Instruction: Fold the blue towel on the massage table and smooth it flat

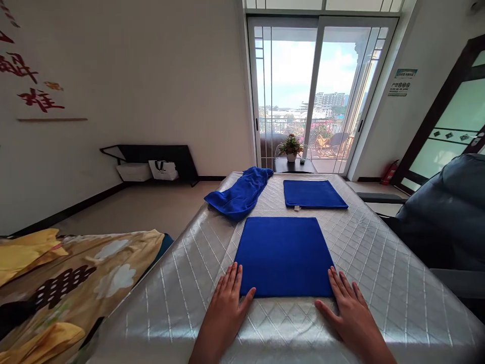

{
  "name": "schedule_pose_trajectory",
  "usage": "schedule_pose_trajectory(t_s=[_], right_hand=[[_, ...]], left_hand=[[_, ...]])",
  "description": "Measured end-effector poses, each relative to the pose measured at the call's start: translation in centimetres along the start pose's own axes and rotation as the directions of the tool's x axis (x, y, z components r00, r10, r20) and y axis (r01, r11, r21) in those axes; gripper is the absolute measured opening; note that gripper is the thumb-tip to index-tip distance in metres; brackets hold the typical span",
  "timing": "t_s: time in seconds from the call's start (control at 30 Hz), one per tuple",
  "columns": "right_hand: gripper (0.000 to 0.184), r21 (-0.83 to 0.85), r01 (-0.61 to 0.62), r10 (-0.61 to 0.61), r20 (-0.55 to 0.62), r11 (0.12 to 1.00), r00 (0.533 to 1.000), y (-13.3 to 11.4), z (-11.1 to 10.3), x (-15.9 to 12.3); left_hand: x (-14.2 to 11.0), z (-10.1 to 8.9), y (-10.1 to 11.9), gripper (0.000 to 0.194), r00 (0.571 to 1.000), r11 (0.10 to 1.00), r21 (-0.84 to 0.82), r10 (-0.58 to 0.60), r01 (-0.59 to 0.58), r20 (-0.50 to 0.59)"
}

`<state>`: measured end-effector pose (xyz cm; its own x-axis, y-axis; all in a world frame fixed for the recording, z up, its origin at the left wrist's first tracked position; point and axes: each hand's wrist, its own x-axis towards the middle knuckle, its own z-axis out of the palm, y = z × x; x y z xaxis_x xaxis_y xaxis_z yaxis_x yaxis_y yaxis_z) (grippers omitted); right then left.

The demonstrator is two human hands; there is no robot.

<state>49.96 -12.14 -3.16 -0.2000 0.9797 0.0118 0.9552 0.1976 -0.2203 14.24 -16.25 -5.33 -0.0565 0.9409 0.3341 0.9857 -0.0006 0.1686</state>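
Blue towel [284, 257] — matt cloth; bed cover [382, 298] — glossy, quilted.

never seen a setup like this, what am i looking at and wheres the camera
There's no machine here, just a person. This single picture comes from a camera worn on their head, looking forward and down, so the arms at the bottom are their own. Their left hand and right hand lie flat at the near corners of a folded blue towel, holding nothing. The towel sits on a quilted silver surface. Farther along lie a second flat blue towel and a crumpled blue towel. Beyond them, a glass sliding door shows a balcony.
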Motion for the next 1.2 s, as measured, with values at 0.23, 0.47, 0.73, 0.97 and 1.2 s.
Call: schedule_pose_trajectory(t_s=[0.23, 0.47, 0.73, 0.97, 1.2], right_hand=[[0.09, -0.022, -0.001, 0.002, 0.016, 1.0, 1.0, 0.0, -0.3, 0.0], [0.084, -0.028, 0.003, -0.003, 0.0, 1.0, 1.0, 0.1, -0.3, 0.0], [0.086, -0.024, -0.001, 0.001, -0.005, 1.0, 1.0, 0.0, -0.5, -0.1], [0.082, 0.002, 0.015, -0.015, -0.024, 1.0, 1.0, -0.1, -0.6, -0.1], [0.076, 0.013, 0.036, -0.034, -0.079, 0.999, 0.996, -0.1, -0.6, -0.2]], left_hand=[[-0.1, -1.2, 0.6, 0.067, 0.995, 0.996, -0.068, 0.042, -0.049, -0.092], [-0.3, -4.1, 1.9, 0.015, 0.991, 0.967, -0.237, 0.071, -0.096, -0.112], [-0.2, -5.3, 2.9, 0.01, 0.994, 0.976, -0.206, 0.058, -0.075, -0.088], [-0.2, -5.0, 2.7, 0.014, 0.977, 0.966, -0.197, 0.132, -0.165, -0.167], [0.1, -4.8, 2.4, 0.026, 0.974, 0.95, -0.238, 0.169, -0.201, -0.149]])
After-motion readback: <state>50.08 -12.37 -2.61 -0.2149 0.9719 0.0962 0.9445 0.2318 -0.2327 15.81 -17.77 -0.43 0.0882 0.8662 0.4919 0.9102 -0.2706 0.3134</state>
